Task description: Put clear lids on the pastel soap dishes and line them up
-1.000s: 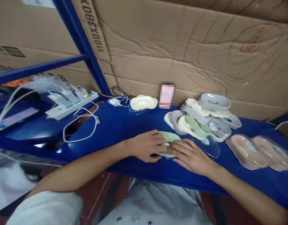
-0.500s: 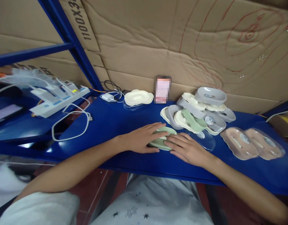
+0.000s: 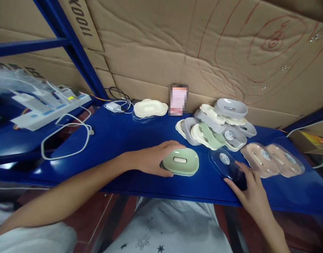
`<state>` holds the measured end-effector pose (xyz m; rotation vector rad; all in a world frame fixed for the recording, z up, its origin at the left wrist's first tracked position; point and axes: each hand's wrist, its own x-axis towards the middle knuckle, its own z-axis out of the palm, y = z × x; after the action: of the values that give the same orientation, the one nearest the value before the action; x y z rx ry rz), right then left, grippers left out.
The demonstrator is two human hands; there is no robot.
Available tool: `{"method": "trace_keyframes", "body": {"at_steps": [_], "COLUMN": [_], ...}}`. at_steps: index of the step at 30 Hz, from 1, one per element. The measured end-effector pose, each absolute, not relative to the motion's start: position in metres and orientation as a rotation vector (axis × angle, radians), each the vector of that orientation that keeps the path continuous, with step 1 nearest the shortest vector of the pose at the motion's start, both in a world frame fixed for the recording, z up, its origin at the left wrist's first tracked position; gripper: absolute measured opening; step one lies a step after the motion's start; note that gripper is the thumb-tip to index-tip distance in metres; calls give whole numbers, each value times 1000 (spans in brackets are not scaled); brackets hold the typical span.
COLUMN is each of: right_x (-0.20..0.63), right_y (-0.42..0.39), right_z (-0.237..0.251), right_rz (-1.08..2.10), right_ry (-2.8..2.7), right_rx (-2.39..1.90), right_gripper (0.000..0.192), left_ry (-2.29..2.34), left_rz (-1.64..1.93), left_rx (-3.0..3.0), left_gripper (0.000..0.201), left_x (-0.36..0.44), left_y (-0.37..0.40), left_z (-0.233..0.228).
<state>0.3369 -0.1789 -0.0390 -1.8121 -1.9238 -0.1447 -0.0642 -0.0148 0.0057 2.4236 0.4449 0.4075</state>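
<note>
A light green soap dish (image 3: 192,165) with a cream oblong piece in its middle lies on the blue table. My left hand (image 3: 153,158) is curled round its left end, thumb at the near side and fingers at the far side. To the right, my right hand (image 3: 252,184) grips the near right end of a clear plastic lid (image 3: 222,168), thumb and fingers on opposite sides. A round label (image 3: 224,159) is stuck on this lid. The lid's far end sits close to the pile of soap dish parts (image 3: 212,121).
Two pink soap dishes with clear lids (image 3: 267,160) lie at the right. A cream dish part (image 3: 151,107) rests on a clear lid at the back. A phone (image 3: 178,100) leans on the cardboard wall (image 3: 151,42). A power strip (image 3: 40,116) and white cable (image 3: 64,158) are on the left.
My right hand has left the green soap dish and moved right to take hold of the clear lid, whose near end is now drawn closer. My left hand stays at the dish.
</note>
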Motion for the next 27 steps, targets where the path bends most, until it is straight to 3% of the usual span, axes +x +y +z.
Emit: {"method": "trace_keyframes", "body": {"at_steps": [9, 18, 27], "right_x": [327, 273, 253], "right_y": [-190, -144, -120], "right_z": [-31, -1, -1], "right_rz": [-49, 206, 132], "right_ry": [-1851, -2424, -2587], "right_rx": [-1607, -1147, -1019], "right_gripper": [49, 62, 63], "left_ry": [502, 478, 447], "left_rz": [409, 459, 481], "left_rx": [2391, 2315, 2346], "left_gripper": [109, 127, 123], "left_x": [-59, -56, -54], "left_y": [-19, -21, -21], "left_z": [2, -7, -10]}}
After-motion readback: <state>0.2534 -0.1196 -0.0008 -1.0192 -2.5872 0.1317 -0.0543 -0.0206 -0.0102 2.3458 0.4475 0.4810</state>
